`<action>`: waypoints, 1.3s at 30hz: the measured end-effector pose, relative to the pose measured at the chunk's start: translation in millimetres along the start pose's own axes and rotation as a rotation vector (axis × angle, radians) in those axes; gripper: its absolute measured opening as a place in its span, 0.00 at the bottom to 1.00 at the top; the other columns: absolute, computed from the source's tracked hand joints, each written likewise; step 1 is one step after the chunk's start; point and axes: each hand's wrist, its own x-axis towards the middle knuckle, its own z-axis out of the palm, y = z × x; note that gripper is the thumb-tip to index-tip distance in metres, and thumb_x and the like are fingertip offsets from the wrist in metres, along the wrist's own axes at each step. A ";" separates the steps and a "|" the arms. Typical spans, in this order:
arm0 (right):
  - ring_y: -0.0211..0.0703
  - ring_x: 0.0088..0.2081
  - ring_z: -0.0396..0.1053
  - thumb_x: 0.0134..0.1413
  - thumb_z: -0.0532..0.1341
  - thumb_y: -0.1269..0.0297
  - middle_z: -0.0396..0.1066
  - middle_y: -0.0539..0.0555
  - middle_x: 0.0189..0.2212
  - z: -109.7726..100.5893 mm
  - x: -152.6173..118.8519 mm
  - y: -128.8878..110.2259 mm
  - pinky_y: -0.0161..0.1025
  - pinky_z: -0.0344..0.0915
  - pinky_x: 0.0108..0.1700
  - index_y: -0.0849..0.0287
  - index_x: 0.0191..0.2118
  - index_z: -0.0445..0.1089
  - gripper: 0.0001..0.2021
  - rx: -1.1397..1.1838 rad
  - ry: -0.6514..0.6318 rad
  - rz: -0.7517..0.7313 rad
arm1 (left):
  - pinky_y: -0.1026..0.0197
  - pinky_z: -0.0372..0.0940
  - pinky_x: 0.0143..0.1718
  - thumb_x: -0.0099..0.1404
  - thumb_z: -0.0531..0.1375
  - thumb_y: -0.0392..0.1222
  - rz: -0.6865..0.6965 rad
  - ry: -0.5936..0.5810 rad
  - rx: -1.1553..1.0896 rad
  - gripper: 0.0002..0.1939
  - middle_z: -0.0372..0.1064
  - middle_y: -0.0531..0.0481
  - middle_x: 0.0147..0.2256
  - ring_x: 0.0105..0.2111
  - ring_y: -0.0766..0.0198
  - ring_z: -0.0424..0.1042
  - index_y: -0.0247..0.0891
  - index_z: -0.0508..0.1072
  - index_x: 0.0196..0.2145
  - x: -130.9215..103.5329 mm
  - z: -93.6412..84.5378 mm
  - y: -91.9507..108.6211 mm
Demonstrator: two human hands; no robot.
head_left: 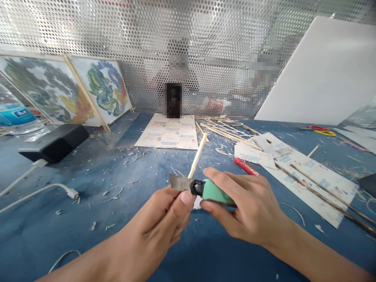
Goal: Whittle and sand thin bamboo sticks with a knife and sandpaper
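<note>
My right hand (246, 203) is closed around the green handle of a utility knife (216, 192). Its wide metal blade points left and crosses a thin pale wooden stick (198, 154). My left hand (167, 215) is closed on the stick's near end, thumb on top beside the blade. The stick's far end slants up and away over the blue table (117, 219). The part of the stick inside my left fingers is hidden. Just beyond my right hand lies a red pen-like item (246, 166).
Sandpaper sheets (170, 133) lie ahead and to the right, beside a pile of thin sticks (229, 131). Wood shavings litter the table. Scissors (321, 131) are at far right. A power bank-like black box (54, 143), a water bottle (17, 113) and dragon paintings (107, 86) stand left.
</note>
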 end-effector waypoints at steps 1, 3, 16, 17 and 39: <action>0.40 0.24 0.72 0.65 0.57 0.51 0.76 0.51 0.29 0.0 0.2 0.3 0.38 0.60 0.25 0.64 0.54 0.69 0.21 0.022 -0.010 0.001 | 0.65 0.54 0.24 0.74 0.49 0.59 -0.007 -0.004 0.000 0.22 0.50 0.59 0.25 0.23 0.69 0.50 0.41 0.59 0.29 -1.6 -0.3 0.2; 0.39 0.23 0.71 0.65 0.57 0.51 0.75 0.50 0.28 0.3 0.6 1.0 0.38 0.59 0.24 0.64 0.54 0.69 0.22 0.052 -0.020 0.008 | 0.64 0.56 0.26 0.74 0.49 0.60 -0.023 -0.007 0.015 0.21 0.52 0.58 0.25 0.24 0.69 0.52 0.41 0.60 0.31 -4.4 -0.9 0.2; 0.39 0.23 0.71 0.65 0.56 0.50 0.76 0.49 0.28 -0.9 0.6 1.4 0.38 0.58 0.25 0.61 0.54 0.69 0.21 0.075 -0.094 0.017 | 0.61 0.60 0.28 0.72 0.51 0.61 -0.044 0.182 0.205 0.22 0.58 0.53 0.26 0.26 0.64 0.58 0.41 0.65 0.29 -10.2 -0.4 -3.3; 0.39 0.23 0.72 0.65 0.56 0.49 0.76 0.49 0.28 -0.7 0.5 1.2 0.38 0.58 0.26 0.61 0.54 0.69 0.21 0.073 -0.098 0.019 | 0.61 0.60 0.28 0.72 0.51 0.60 -0.041 0.179 0.213 0.22 0.57 0.53 0.26 0.26 0.64 0.57 0.41 0.64 0.29 -9.2 -0.4 -3.8; 0.40 0.25 0.74 0.64 0.58 0.51 0.77 0.49 0.28 2.2 0.3 -0.6 0.37 0.62 0.26 0.61 0.53 0.69 0.20 0.035 -0.031 0.023 | 0.61 0.54 0.28 0.73 0.49 0.60 -0.039 0.094 0.143 0.20 0.48 0.57 0.26 0.26 0.65 0.49 0.42 0.64 0.34 -6.1 0.7 -0.7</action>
